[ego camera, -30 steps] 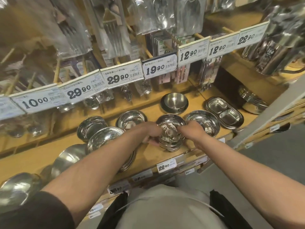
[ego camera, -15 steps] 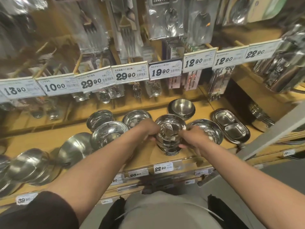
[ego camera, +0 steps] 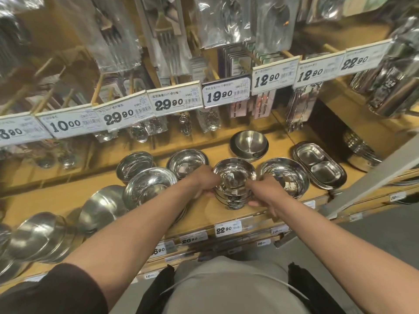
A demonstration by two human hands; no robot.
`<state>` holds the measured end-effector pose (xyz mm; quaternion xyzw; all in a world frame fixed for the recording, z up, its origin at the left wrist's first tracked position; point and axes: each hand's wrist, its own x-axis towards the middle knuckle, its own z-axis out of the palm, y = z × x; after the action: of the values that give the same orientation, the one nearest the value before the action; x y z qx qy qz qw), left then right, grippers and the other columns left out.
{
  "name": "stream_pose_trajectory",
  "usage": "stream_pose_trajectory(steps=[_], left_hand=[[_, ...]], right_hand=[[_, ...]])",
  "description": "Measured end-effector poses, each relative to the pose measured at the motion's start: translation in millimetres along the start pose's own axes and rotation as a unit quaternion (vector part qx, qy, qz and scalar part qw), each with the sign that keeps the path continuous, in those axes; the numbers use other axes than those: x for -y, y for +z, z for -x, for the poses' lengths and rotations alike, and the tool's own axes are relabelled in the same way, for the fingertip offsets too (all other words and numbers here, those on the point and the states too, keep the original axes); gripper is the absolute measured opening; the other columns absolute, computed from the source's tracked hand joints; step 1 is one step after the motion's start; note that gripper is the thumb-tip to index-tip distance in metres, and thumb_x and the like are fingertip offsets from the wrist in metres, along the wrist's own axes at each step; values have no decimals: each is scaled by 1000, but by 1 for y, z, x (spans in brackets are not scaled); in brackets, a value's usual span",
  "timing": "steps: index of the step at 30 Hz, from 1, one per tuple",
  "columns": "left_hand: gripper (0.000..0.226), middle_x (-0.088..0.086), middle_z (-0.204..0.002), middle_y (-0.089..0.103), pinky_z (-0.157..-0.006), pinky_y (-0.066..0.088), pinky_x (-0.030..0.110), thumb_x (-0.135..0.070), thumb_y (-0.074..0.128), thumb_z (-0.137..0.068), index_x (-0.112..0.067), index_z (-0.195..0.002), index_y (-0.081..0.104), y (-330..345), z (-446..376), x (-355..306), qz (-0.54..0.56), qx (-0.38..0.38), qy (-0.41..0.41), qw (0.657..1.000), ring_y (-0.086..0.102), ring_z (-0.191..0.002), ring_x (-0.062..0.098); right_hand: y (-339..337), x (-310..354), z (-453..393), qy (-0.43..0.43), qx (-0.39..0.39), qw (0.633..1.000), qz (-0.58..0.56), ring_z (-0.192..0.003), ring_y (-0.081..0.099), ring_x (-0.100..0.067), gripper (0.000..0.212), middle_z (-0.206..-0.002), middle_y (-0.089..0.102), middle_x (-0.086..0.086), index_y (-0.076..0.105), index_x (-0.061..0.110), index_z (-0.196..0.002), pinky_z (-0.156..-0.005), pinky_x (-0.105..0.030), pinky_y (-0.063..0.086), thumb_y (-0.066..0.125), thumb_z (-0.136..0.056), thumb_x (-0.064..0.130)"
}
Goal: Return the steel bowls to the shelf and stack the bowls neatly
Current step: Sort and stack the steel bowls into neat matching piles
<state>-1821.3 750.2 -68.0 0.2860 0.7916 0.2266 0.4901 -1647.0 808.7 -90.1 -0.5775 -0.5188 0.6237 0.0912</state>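
A stack of small shiny steel bowls (ego camera: 234,177) stands near the front of the wooden shelf (ego camera: 226,217). My left hand (ego camera: 205,183) grips the stack's left side with curled fingers. My right hand (ego camera: 264,191) grips its right side, thumb low against the lower bowls. More steel bowls stand around: one (ego camera: 187,160) behind my left hand, a wider one (ego camera: 286,175) to the right, a matte one (ego camera: 249,142) further back, another stack (ego camera: 148,186) to the left.
A two-compartment steel dish (ego camera: 319,165) lies at the right. Larger bowls (ego camera: 36,234) lean along the shelf's left part. Price tags (ego camera: 225,94) and hanging packs of cutlery (ego camera: 167,35) overhang the shelf from above. A grey post (ego camera: 371,177) slants at the right.
Both hands stay on the same bowl stack; the stack has barely shifted. The camera has tilted and moved slightly, showing more of the shelf's left side.
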Motion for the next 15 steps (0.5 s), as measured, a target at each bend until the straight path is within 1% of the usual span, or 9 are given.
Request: stream_pose_trajectory(steps=[2, 4, 6, 8, 9, 10, 11, 13, 15], left_hand=[[27, 24, -114, 63, -87, 61, 44, 2, 56, -96, -8, -120, 47, 2, 2, 0, 10, 8, 3, 1000, 60, -63, 21], [24, 24, -111, 63, -91, 60, 45, 0, 55, -97, 2, -121, 50, 5, 2, 2, 14, 11, 1, 1000, 62, -65, 22], [23, 21, -100, 63, -84, 62, 42, 0, 55, -98, 8, -120, 51, 9, 3, 3, 13, 1, -5, 1000, 64, -63, 22], [26, 22, -98, 63, -67, 63, 33, 0, 55, -98, 9, -123, 51, 12, 4, 2, 6, -10, -7, 1000, 66, -62, 22], [30, 26, -106, 63, -59, 61, 29, 0, 54, -99, 10, -126, 50, 12, 5, 1, -2, -16, -8, 1000, 68, -63, 23], [34, 30, -116, 61, -57, 60, 28, 0, 54, -99, 11, -130, 47, 12, 4, 1, -7, -22, -7, 1000, 69, -65, 25], [35, 33, -122, 60, -61, 61, 31, 1, 54, -98, 11, -131, 46, 12, 4, 0, -7, -25, -7, 1000, 69, -67, 27], [30, 33, -112, 64, -70, 61, 39, 4, 54, -96, 11, -125, 51, 11, 4, -3, -6, -30, -4, 1000, 66, -68, 29], [30, 26, -94, 64, -59, 57, 35, 3, 57, -94, 10, -123, 52, 8, 6, -5, -19, -30, -3, 999, 64, -69, 30]], right_hand=[[-3, -1, -3, -24, -12, 999, 26, -66, 71, -14, 34, -100, 68, -10, 48, 10, -121, -52, -20, 56, 67, -95, 22], [-7, -1, -5, -46, -18, 998, 49, -74, 70, -17, 31, -102, 67, -8, 50, 11, -118, -47, -16, 52, 66, -95, 24], [-11, 1, -6, -63, -18, 996, 68, -71, 68, -16, 35, -98, 67, -6, 52, 15, -126, -43, -15, 49, 65, -95, 23], [-13, 3, -6, -78, -20, 993, 88, -61, 69, -15, 44, -87, 70, -3, 53, 9, -136, -45, -18, 51, 65, -95, 21], [-13, 4, -7, -84, -22, 992, 95, -59, 70, -16, 47, -84, 71, -3, 53, 6, -138, -47, -21, 53, 65, -94, 20], [-13, 4, -7, -88, -22, 991, 100, -59, 71, -18, 49, -82, 72, -3, 53, 6, -140, -51, -25, 56, 65, -94, 20], [-13, 3, -8, -91, -21, 991, 100, -62, 73, -20, 50, -81, 72, -3, 52, 6, -140, -57, -30, 60, 65, -94, 19], [-13, 1, -8, -93, -23, 991, 89, -67, 76, -25, 54, -82, 69, -2, 48, 6, -144, -68, -38, 65, 65, -94, 18], [-12, -1, -9, -87, -19, 994, 63, -67, 75, -23, 59, -91, 67, -3, 43, 7, -148, -67, -35, 65, 66, -95, 17]])
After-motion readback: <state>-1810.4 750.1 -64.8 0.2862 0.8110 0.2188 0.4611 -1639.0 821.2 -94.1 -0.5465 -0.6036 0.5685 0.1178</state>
